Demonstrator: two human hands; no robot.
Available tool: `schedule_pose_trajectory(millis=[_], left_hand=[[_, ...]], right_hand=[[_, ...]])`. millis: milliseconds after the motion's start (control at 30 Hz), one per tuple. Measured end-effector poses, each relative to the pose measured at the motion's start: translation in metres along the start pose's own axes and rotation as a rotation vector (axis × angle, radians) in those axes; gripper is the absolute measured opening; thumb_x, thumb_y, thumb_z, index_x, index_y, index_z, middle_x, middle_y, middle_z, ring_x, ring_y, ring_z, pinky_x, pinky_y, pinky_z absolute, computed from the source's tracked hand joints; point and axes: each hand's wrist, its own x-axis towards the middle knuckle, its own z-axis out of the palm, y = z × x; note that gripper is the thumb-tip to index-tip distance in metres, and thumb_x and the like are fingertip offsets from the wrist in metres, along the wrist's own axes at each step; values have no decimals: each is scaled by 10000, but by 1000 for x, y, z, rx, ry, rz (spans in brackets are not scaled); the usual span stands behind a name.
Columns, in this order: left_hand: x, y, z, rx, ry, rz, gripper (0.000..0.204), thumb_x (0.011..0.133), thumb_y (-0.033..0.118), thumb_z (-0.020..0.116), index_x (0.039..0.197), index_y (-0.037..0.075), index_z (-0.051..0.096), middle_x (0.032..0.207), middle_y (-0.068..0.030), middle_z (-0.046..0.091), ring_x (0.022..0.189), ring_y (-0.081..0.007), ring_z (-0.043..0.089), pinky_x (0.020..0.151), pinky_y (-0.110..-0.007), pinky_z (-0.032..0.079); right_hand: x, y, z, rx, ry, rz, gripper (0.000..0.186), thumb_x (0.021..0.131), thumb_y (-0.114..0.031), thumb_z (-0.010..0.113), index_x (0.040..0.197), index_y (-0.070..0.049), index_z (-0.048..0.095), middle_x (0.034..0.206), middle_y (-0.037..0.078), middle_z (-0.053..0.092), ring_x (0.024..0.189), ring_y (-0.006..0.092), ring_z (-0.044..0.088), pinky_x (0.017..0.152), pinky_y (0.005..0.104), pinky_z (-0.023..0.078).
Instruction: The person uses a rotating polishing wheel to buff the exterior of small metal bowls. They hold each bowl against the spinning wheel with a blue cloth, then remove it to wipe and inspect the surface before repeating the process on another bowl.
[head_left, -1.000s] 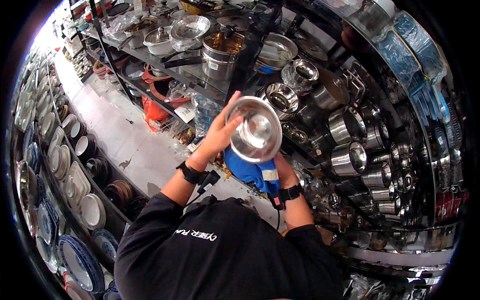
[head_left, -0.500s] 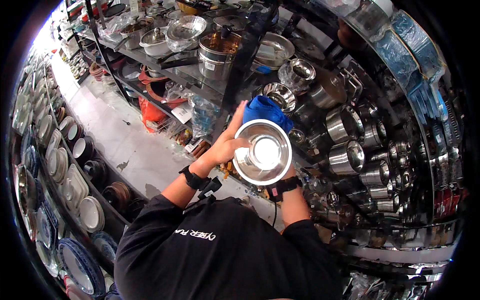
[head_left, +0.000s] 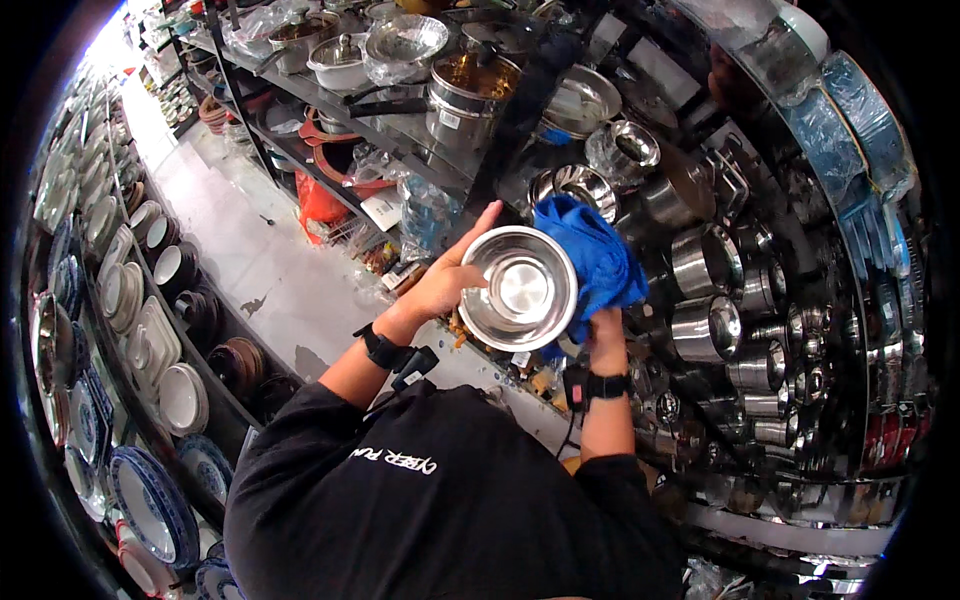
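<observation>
A round stainless steel bowl (head_left: 525,295) is in my left hand (head_left: 442,285), with the thumb over its rim at the left and the fingers running along its side. My right hand (head_left: 604,325) is closed on a crumpled blue cloth (head_left: 595,255), which lies against the bowl's right side and partly behind it. Most of my right hand's fingers are hidden under the cloth.
Plates (head_left: 182,398) fill a curved rack on the left beside a pale floor (head_left: 272,295). Ahead, a black shelf holds lidded pots (head_left: 458,110). Steel pots and bowls (head_left: 705,325) crowd the right, beyond them blue wrapped items (head_left: 870,120).
The bowl shifted toward me, then slightly back up, turning in my grip. The blue cloth and my right hand moved from beneath it up and rightward, so more cloth now shows.
</observation>
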Motion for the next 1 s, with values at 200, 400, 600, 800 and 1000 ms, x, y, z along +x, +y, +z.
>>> schedule_pose_trajectory(millis=[200,400,600,800,1000], left_hand=[[12,-4,14,283,-11,64,960,693,-34,546,1507,72,48,1544,-148,149,1420,-218,137,1122,-288,140],[16,3,-13,240,189,126,834,714,-73,510,1482,42,206,1471,-129,328,1342,-223,332,1096,-296,241],[-3,-5,-49,109,354,41,590,771,-28,453,1357,-6,392,1301,-102,507,1220,-176,454,1035,-281,330],[5,-40,-15,567,289,38,480,982,324,465,1318,-19,459,1268,-136,539,1186,-207,488,1029,-312,343],[13,-30,-13,651,254,9,442,996,311,446,1323,17,484,1274,-101,548,1180,-174,482,1021,-293,345]], right_hand=[[10,14,34,80,-196,225,532,712,-53,682,1228,-41,555,1087,46,631,980,173,596,860,307,481],[-10,9,25,-168,-364,426,559,694,-24,679,1239,-29,554,1109,59,636,1026,175,590,893,314,474],[-32,-16,-8,-66,-6,232,510,700,-21,701,1191,-32,562,1129,88,609,1030,246,593,916,393,469],[-9,-6,61,-1182,-147,-185,527,684,-194,664,1180,-33,586,1119,217,617,1015,371,601,866,408,484],[-3,35,65,-1175,-449,-458,376,624,-140,682,991,-66,640,967,137,628,948,366,566,819,437,483]])
